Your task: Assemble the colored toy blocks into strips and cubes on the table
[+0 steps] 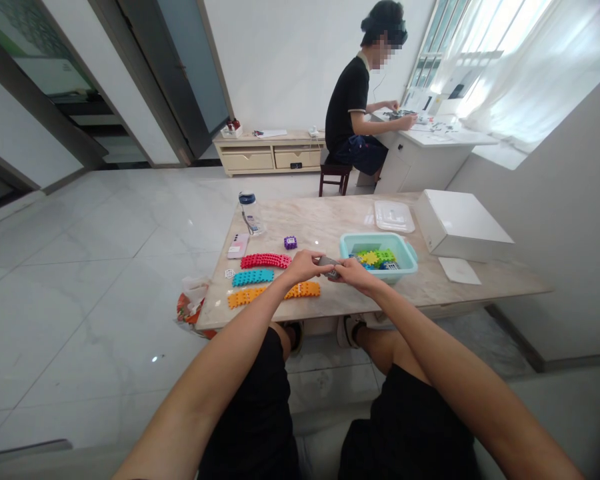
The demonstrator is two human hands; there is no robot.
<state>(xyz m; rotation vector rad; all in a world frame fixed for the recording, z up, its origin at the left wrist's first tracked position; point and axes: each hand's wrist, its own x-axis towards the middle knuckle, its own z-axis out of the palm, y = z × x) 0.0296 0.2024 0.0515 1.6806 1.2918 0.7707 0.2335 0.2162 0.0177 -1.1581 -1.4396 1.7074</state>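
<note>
My left hand [304,265] and my right hand [353,271] meet over the low marble table [325,227], both pinching small grey toy blocks [329,265] between them. Just below my left hand lies an orange row of joined blocks [275,294]. Behind it lie a blue row [253,277] and a red row [265,261]. A single purple block [291,243] sits farther back. Right beside my right hand stands a teal tub [379,255] with yellow, green and blue blocks in it.
A phone [238,245] and a water bottle [251,213] stand at the table's left. A clear lid [394,216], a white box [460,225] and a paper sheet [459,271] lie at the right. A plastic bag [191,302] sits on the floor. Another person [356,113] works at a far white desk.
</note>
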